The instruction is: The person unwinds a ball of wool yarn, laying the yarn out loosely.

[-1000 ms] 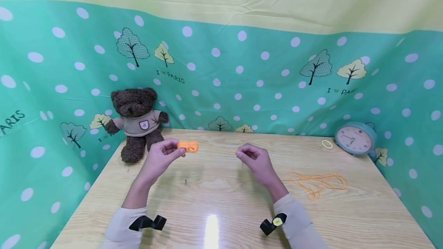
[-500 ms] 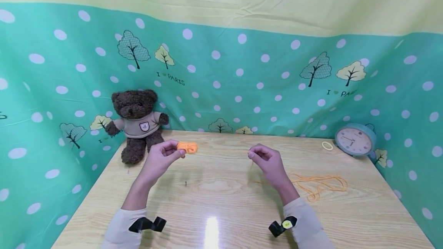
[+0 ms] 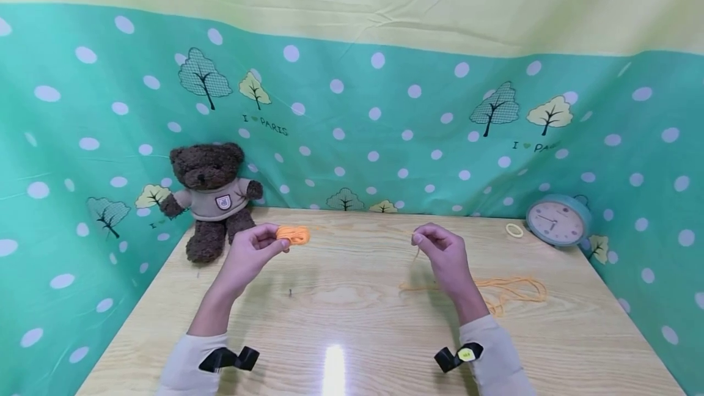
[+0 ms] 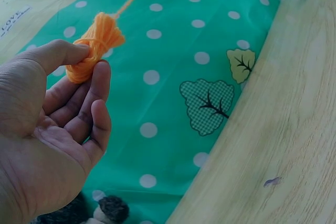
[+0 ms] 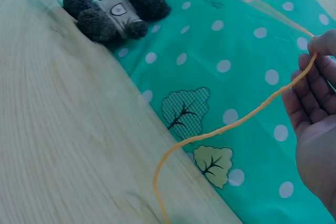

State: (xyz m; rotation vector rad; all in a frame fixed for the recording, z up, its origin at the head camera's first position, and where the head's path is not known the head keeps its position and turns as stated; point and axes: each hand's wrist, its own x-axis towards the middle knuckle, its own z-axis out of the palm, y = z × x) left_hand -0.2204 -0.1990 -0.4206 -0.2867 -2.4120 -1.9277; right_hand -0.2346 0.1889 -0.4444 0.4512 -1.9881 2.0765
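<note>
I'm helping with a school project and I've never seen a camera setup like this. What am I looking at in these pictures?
There is no machine here: a person is working barehanded. One picture comes from a camera on the person's head, looking forward and down; the other two come from cameras on each wrist, showing that hand's work.

The left hand pinches a wound bundle of bright orange yarn. The right hand pinches a thin orange yarn strand, part of which hangs below it.

On the pale wood-grain table, a loose tangle of orange yarn lies to the right, with a cream-coloured ring and a round light-blue clock farther back. A dark-brown plush bear in a grey-beige shirt sits at the back left.
</note>
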